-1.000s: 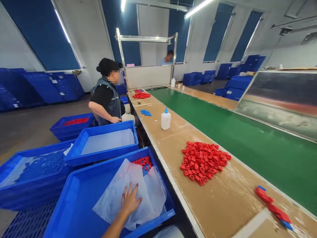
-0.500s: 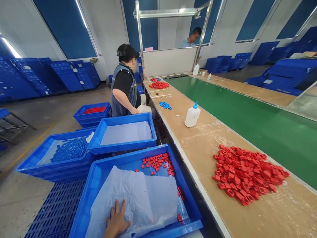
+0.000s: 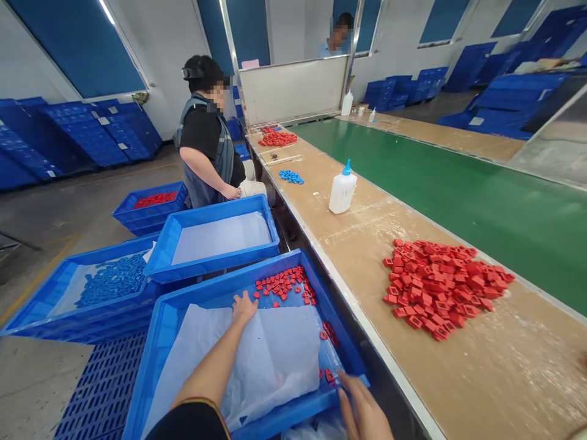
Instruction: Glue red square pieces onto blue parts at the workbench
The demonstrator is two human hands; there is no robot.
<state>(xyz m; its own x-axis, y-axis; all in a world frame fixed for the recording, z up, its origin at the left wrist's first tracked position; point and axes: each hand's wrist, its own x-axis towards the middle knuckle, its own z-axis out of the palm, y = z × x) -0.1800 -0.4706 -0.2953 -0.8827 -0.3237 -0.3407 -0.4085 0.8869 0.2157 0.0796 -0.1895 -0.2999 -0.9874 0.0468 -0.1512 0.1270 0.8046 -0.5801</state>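
My left hand [image 3: 244, 307] rests flat with fingers apart on a crumpled translucent plastic sheet [image 3: 275, 354], close to the far edge. That sheet lies in a blue plastic tray [image 3: 220, 282]. Several small square red plastic parts [image 3: 284, 282] lie on the tray floor beyond my fingers, and a few more sit along the sheet's right side. My right hand [image 3: 360, 412] is at the tray's near right rim, its fingers apart and nothing visible in them. Part of that hand is cut off by the frame's lower edge.
A tan workbench [image 3: 367, 256] runs along the right, carrying a large pile of red parts [image 3: 440, 287] and a white bottle [image 3: 342, 189]. A seated co-worker [image 3: 206, 140] is beyond more blue trays [image 3: 215, 238]. A green conveyor belt [image 3: 458, 183] lies past the bench.
My left hand has slid up the sheet toward the far edge of the tray. My right hand has come into view at the rim. The view has shifted slightly.
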